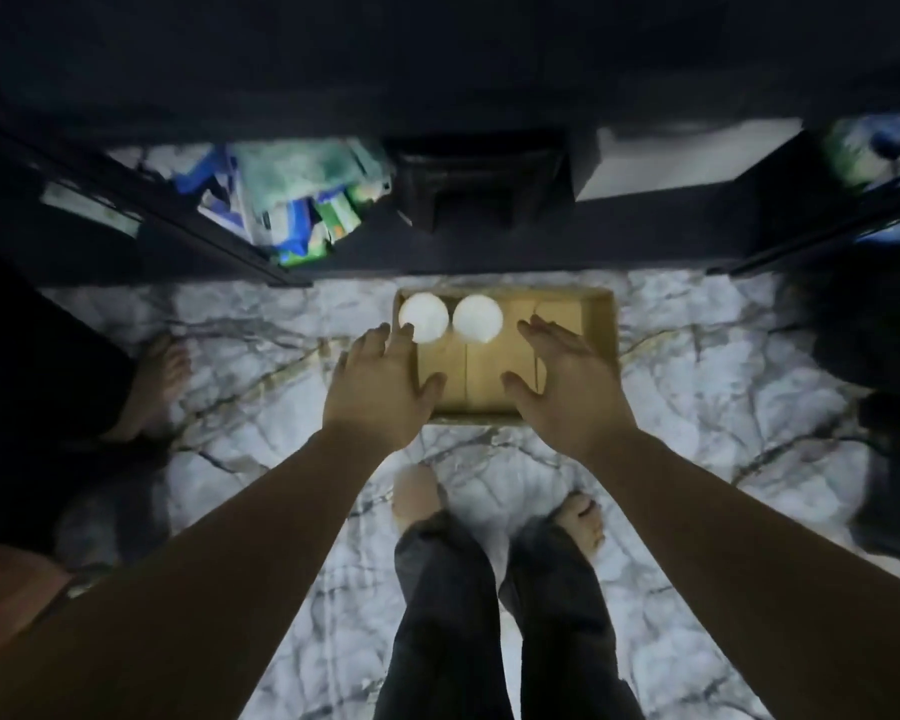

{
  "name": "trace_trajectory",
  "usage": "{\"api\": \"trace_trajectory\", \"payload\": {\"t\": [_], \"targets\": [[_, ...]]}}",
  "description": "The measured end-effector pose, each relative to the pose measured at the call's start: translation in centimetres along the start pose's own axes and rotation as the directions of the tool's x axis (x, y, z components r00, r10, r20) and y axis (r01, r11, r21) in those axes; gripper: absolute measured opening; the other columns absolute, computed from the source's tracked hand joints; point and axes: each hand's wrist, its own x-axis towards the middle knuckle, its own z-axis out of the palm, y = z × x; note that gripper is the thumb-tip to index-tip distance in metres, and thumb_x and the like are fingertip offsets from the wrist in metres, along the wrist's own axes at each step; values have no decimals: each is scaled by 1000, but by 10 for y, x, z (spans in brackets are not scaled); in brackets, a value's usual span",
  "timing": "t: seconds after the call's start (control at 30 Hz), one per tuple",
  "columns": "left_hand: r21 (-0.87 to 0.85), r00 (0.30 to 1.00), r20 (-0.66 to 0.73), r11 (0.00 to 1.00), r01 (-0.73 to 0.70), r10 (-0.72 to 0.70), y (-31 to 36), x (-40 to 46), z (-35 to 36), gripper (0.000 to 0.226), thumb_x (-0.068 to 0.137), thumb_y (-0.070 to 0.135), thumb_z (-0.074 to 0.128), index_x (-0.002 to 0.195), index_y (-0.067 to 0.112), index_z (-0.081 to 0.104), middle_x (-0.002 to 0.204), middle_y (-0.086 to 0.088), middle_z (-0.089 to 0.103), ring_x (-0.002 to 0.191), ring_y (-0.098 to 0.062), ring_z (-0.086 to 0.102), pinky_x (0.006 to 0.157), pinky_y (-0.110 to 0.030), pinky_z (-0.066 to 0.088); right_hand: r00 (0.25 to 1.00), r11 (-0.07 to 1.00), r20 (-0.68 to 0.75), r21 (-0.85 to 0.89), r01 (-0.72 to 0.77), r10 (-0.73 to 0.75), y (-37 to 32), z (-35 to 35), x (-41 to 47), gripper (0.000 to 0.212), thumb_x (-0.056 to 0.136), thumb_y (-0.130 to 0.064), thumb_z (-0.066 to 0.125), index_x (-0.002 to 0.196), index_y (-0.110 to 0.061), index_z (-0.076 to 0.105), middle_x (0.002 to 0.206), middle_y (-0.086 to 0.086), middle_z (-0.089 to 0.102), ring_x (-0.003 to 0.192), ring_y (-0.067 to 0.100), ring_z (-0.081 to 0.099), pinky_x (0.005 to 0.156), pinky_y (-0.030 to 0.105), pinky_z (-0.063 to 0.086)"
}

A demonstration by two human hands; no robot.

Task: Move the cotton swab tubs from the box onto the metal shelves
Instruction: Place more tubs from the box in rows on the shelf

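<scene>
Open brown cardboard box (pixel 601 335) on marble floor (pixel 260 356) holds two round white-lidded tubs (pixel 422 317), far-left corner. Left hand (pixel 380 381) and right hand (pixel 567 387) spread, empty, above it.

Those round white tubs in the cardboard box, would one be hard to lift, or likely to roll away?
The left tub looks small beside the left hand, so it is probably light. Both tubs stand with their round tops up, so rolling seems unlikely unless one tips. The smooth top may be slippery.
</scene>
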Motion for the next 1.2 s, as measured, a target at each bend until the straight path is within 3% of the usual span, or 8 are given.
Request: {"api": "trace_trajectory", "payload": {"t": [0.1, 0.2, 0.4, 0.6, 0.77, 0.9, 1.03, 1.2], "targets": [[36, 999, 36, 999, -18, 16, -23, 33, 55, 74, 92, 56, 53, 150, 13, 39, 150, -19, 44, 137, -38, 41, 111, -51, 40, 996, 998, 85, -56, 3, 2, 30, 56, 29, 69, 95, -47, 59, 154, -19, 38, 161, 3, 37, 150, 22, 30, 121, 43, 30], [114, 996, 71, 992, -59, 51, -43, 70, 108, 74, 87, 65, 36, 140, 15, 43, 140, -16, 52, 128, -37, 47, 101, -52, 47, 991, 998, 130, -64, -28, 36, 56, 99, 56, 71, 95, -47, 59, 156, -20, 35, 162, 3, 34, 151, 22, 27, 121, 44, 29], [163, 988, 94, 976, -141, 126, -83, 145, 182, 79, 88, 71, 23, 132, 16, 57, 153, -10, 45, 142, -33, 37, 113, -53, 36, 974, 990, 195, -106, -96, 115, 93, 158, 113, 79, 93, -50, 60, 159, -24, 25, 166, 5, 24, 153, 24, 18, 121, 47, 29], [148, 990, -7, 980, -136, 139, -81, 190, 177, 79, 91, 56, 54, 156, 20, 26, 159, -14, 32, 146, -36, 30, 120, -60, 20, 988, 987, 153, -160, 7, 18, 101, 189, 159, 79, 93, -43, 65, 159, -24, 25, 167, 6, 21, 149, 31, 22, 117, 47, 33], [260, 984, -29, 952, -163, 176, -80, 206, 185, 82, 87, 59, 57, 153, 19, 31, 150, -19, 37, 138, -41, 34, 118, -61, 23, 998, 978, 62, -206, 37, -24, 101, 203, 184, 78, 89, -44, 68, 155, -22, 34, 163, 10, 24, 143, 35, 28, 110, 49, 42], [292, 983, -66, 945, -147, 173, -78, 206, 192, 92, 76, 63, 69, 150, 20, 32, 144, -20, 41, 128, -40, 40, 102, -52, 38, 1000, 984, 7, -178, 25, -24, 103, 215, 187, 73, 85, -40, 75, 147, -19, 43, 153, 17, 30, 134, 37, 39, 102, 49, 50], [268, 984, -118, 958, -101, 136, -73, 209, 195, 85, 74, 54, 75, 144, 20, 40, 139, -16, 45, 123, -37, 42, 97, -50, 38, 999, 987, -23, -159, 29, -33, 107, 216, 190, 64, 83, -34, 78, 139, -18, 50, 153, 16, 33, 131, 37, 42, 97, 46, 53], [218, 986, -135, 973, -71, 102, -72, 204, 188, 86, 71, 57, 76, 142, 20, 43, 138, -14, 47, 123, -36, 42, 98, -49, 37, 996, 986, -56, -157, 56, -65, 113, 207, 182, 71, 84, -40, 74, 145, -19, 46, 156, 16, 34, 128, 41, 41, 94, 47, 50]]}}
